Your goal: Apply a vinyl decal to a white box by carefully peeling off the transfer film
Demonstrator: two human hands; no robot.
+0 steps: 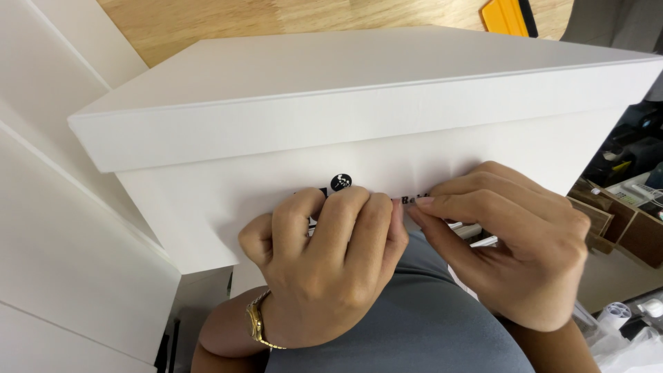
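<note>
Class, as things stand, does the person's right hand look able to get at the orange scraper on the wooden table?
Probably not easily: the right hand is pressed low on the white box's near side, and the box stands between it and the orange scraper.

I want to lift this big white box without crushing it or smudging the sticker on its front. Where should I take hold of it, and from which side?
Probably by the two short ends of the white box, below the overhanging lid, palms flat and coming in from either side. The lid looks like a loose cover, so gripping it might lift it off alone. The front wall bears the black sticker where the left hand and right hand press.
</note>
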